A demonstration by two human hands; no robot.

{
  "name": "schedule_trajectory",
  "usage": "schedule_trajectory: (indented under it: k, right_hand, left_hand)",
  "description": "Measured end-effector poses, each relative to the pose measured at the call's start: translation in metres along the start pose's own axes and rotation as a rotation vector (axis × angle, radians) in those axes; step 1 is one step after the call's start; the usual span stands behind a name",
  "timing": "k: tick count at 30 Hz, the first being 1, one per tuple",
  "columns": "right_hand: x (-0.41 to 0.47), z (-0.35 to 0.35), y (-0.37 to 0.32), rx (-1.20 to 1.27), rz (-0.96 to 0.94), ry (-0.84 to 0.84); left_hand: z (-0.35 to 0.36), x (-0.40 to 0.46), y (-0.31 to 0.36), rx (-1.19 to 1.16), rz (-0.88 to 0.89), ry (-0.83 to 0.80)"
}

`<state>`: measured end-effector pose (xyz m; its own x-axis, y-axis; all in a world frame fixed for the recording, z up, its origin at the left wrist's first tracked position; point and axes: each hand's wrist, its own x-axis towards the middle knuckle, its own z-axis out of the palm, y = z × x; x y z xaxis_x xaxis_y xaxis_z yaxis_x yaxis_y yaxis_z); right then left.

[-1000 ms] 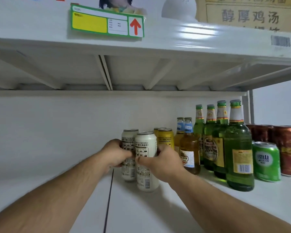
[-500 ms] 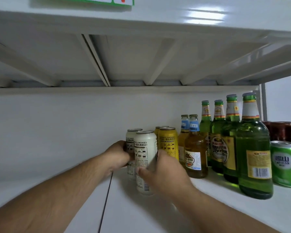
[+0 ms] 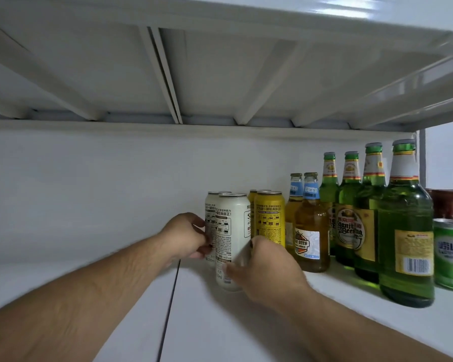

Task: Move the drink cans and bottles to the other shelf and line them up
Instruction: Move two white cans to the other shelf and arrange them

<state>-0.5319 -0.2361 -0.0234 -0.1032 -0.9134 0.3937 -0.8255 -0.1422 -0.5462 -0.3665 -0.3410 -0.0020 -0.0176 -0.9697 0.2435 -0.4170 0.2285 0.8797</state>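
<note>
Two white cans stand one behind the other on the white shelf [image 3: 246,322]. My left hand [image 3: 186,237] grips the rear white can [image 3: 210,218] from the left. My right hand [image 3: 267,270] holds the front white can [image 3: 232,231] low on its right side, thumb across its base. To their right stand two yellow cans [image 3: 270,218], two amber bottles [image 3: 311,231] with blue neck labels, and a row of green bottles [image 3: 403,231].
A green can [image 3: 451,254] and dark red cans [image 3: 447,205] stand at the far right. The upper shelf's underside [image 3: 220,61] with its ribs hangs close overhead. A seam [image 3: 171,304] divides the shelf; its left half is bare.
The view has shifted closer and lower under the upper shelf. Both hands stay on the white cans, my right hand sliding lower on the front can.
</note>
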Motion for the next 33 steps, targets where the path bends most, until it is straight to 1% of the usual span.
schedule_trajectory:
  k: [9, 15, 19, 24, 26, 29, 33]
  right_hand:
    - [0.003, 0.006, -0.002, 0.029, 0.000, 0.025]
    - [0.007, 0.008, -0.006, 0.048, 0.010, 0.001]
    - [0.011, 0.008, -0.012, 0.047, 0.020, -0.010]
    - [0.015, 0.006, -0.014, 0.012, -0.015, -0.034]
    - [0.017, 0.007, -0.014, -0.001, -0.041, -0.045]
    - [0.021, 0.009, -0.014, -0.009, -0.044, -0.046]
    - [0.029, 0.015, -0.010, -0.024, -0.039, -0.046]
  left_hand:
    - [0.013, 0.004, -0.003, -0.042, -0.007, 0.054]
    - [0.013, 0.000, 0.000, -0.094, -0.028, 0.036]
    - [0.013, -0.003, 0.002, -0.061, -0.015, 0.024]
    - [0.016, -0.008, 0.004, -0.098, -0.016, 0.031]
    - [0.020, -0.006, 0.003, -0.116, -0.029, 0.065]
    - [0.027, -0.003, 0.002, -0.066, -0.013, 0.106]
    - [0.031, -0.003, -0.002, -0.011, -0.002, 0.113]
